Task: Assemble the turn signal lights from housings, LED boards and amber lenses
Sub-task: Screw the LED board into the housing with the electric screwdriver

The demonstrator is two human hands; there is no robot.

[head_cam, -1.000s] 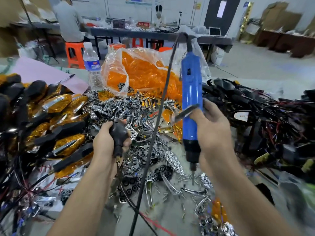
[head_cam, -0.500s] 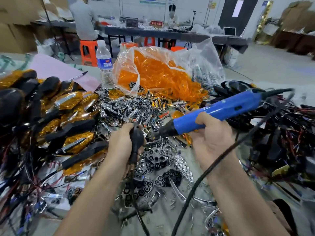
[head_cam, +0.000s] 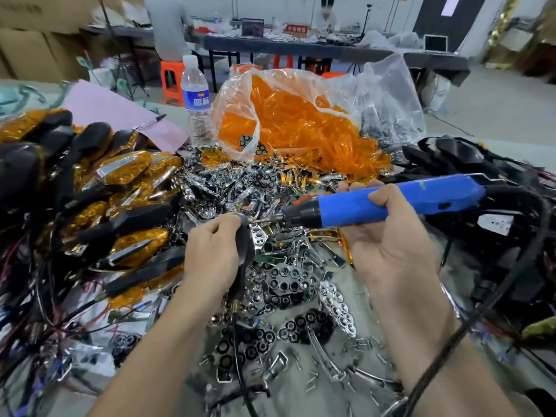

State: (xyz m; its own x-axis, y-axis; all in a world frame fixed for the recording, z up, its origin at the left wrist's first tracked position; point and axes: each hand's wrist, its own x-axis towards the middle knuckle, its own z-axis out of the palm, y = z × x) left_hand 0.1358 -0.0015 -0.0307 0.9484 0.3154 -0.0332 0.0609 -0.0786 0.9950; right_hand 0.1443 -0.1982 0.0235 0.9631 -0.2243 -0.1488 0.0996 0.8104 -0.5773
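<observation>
The left hand [head_cam: 210, 251] is gripping a black housing [head_cam: 245, 245], fingers curled round its body, and is holding it upright with the stem pointing down and a wire [head_cam: 237, 341] trailing from the stem toward the person. The right hand [head_cam: 388, 236] is wrapping its fingers round a blue screwdriver [head_cam: 391, 203] and is holding it almost level, with the bit pointing left at the top of the housing. The two hands are sitting near each other but not touching. Bit and housing look to be touching or just short of it; whether a screw is sitting on the bit is too small to tell.

Judging from this, the fastening step is under way: a screw is being driven into the housing to lock its inner parts. The next move is probably calling for the bit to line up squarely with the screw hole while the left hand is bracing against the push.

Just below and between the hands, chrome reflectors [head_cam: 285, 284] and loose screws [head_cam: 361, 344] are lying scattered on the worktop [head_cam: 304, 395]. Left of the left hand, finished lights [head_cam: 126, 173] are piling up. Beyond both hands, a bag [head_cam: 388, 94] is spilling amber lenses [head_cam: 301, 124], with a bottle [head_cam: 195, 97] beside it. Right of the right hand, wired black parts [head_cam: 481, 236] are lying in a tangle.
</observation>
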